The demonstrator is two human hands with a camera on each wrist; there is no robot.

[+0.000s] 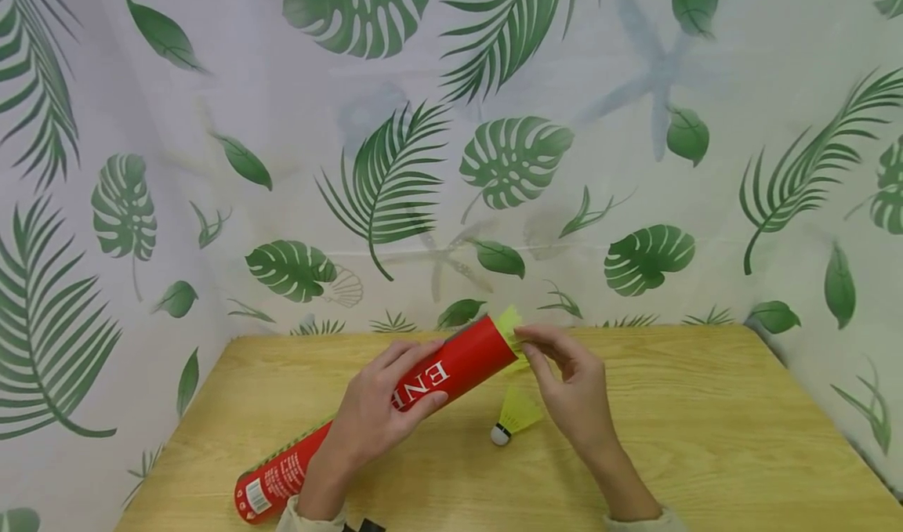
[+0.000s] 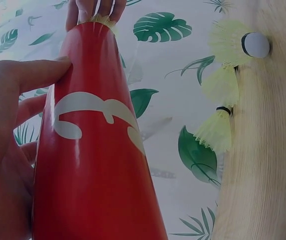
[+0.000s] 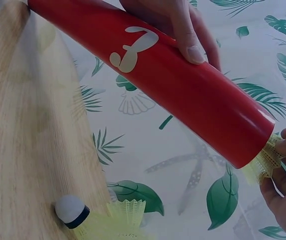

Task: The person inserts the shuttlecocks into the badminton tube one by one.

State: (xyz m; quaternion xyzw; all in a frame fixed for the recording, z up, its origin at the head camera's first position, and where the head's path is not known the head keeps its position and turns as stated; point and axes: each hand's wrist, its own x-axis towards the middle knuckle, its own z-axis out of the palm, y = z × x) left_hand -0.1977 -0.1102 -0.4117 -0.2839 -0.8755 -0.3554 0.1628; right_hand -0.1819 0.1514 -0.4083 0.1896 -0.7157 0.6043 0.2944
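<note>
At the tube (image 1: 474, 362)'s two-o'clock mouth, the right hand (image 1: 580, 395) pinches a shuttlecock (image 1: 505, 326), best kept straight while the left hand (image 1: 370, 410) grips the tube steady.

Leafy cloth (image 1: 296, 140), wooden table (image 1: 712, 422)
Cloth hangs at twelve o'clock, printed starfish (image 1: 660, 70) at two, table at six.

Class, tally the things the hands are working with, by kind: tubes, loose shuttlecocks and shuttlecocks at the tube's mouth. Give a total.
Tube: 1
Loose shuttlecocks: 3
Shuttlecock at the tube's mouth: 1
Total: 5 in view; any deeper inside the tube are hidden.
</note>
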